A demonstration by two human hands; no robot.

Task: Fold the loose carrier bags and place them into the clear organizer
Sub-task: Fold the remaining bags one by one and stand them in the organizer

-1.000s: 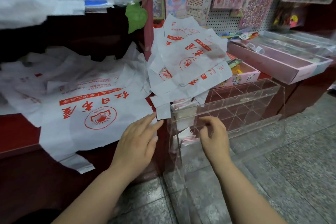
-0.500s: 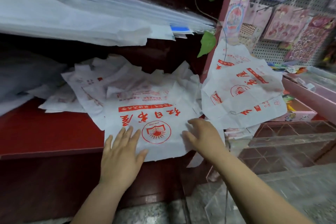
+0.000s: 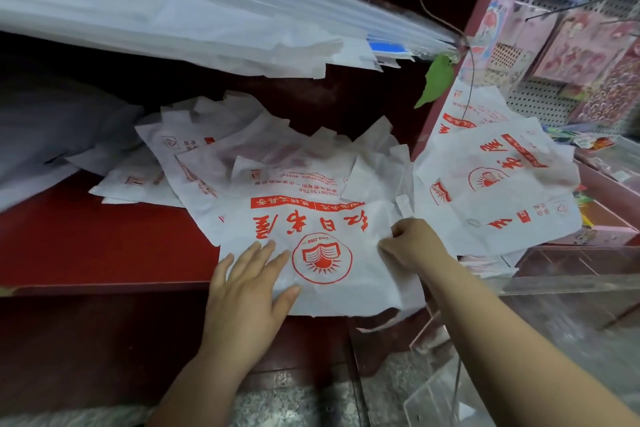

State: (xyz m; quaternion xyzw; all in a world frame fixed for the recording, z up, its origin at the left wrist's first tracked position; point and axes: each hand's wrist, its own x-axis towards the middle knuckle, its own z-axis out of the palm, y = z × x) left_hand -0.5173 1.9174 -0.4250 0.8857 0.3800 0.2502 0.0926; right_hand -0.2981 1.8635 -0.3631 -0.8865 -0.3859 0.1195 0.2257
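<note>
Two hands in view; one clear organizer [image 3: 540, 291] at the near right; carrier bags in two loose heaps, individual count not determinable because they overlap.

Main heap [image 3: 263, 163] spread on the red shelf [image 3: 86, 239], centre; topmost bag [image 3: 322, 253] lies flat at the near edge, white with red characters and a round red emblem, its near border overhanging the shelf front; second heap [image 3: 491, 180] to the right, past the red upright post [image 3: 446, 90], resting above the organizer.

Organizer only partly legible: transparent walls, blurred, cut off by the right and bottom frame edges; contents cannot be made out; stacked white sheets [image 3: 173, 10] on the upper shelf are smeared by motion; far-right pegboard goods [image 3: 588, 55] indistinct.

Left hand [image 3: 247, 291]: fully open, fingers spread, palm pressed flat on the near left part of the topmost bag; holds nothing. Right hand [image 3: 412, 246]: fingers curled, pinching the right edge of the same bag, with the film puckered at the grip; forearm crosses in front of the organizer.
</note>
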